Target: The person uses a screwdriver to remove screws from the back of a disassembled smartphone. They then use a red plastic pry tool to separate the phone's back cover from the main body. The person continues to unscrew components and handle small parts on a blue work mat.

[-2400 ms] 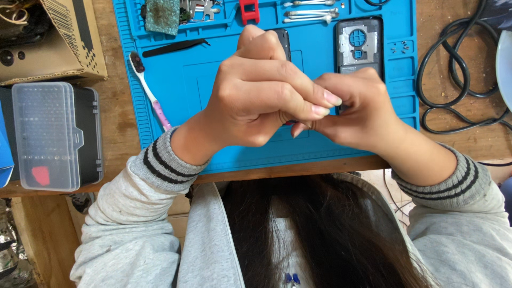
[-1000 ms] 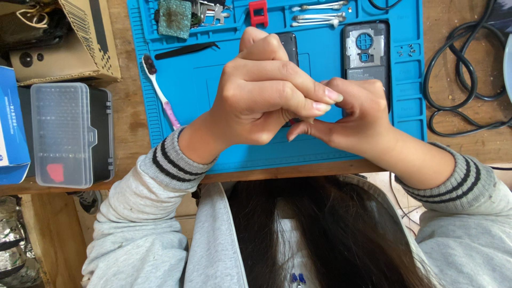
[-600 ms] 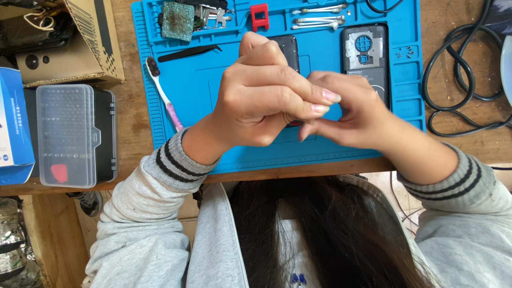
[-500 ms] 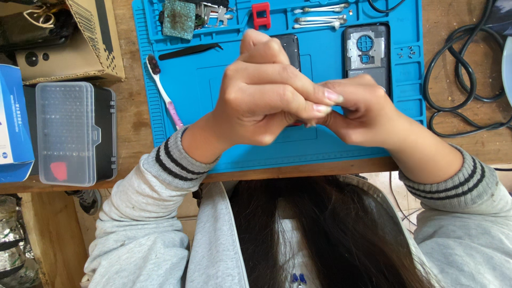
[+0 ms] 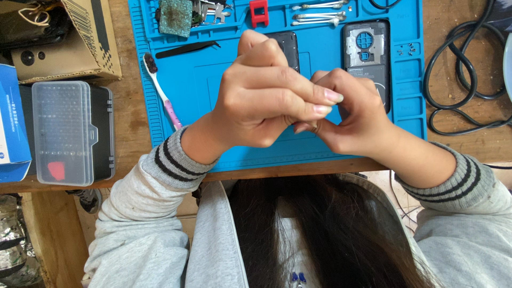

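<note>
My left hand (image 5: 261, 101) and my right hand (image 5: 357, 117) are raised together above the blue work mat (image 5: 213, 80), fingertips meeting at one spot. Both pinch a small object (image 5: 314, 127) that the fingers almost wholly hide, so its kind is unclear. My left fingers curl over the right fingertips. Below them on the mat lie a dark phone (image 5: 285, 42), partly behind my left hand, and an opened phone body (image 5: 366, 53) with its back off.
On the mat are a pink-handled toothbrush (image 5: 162, 93), black tweezers (image 5: 186, 49), a red piece (image 5: 259, 12), cotton swabs (image 5: 317, 18) and a green board (image 5: 176, 16). A clear-lidded case (image 5: 64, 133), cardboard box (image 5: 80, 42) and blue box (image 5: 10, 122) sit left. Black cables (image 5: 464, 80) lie right.
Both hands stay pinched together above the mat. The right fingertips shifted slightly against the left ones, and the camera view drifted a little.
</note>
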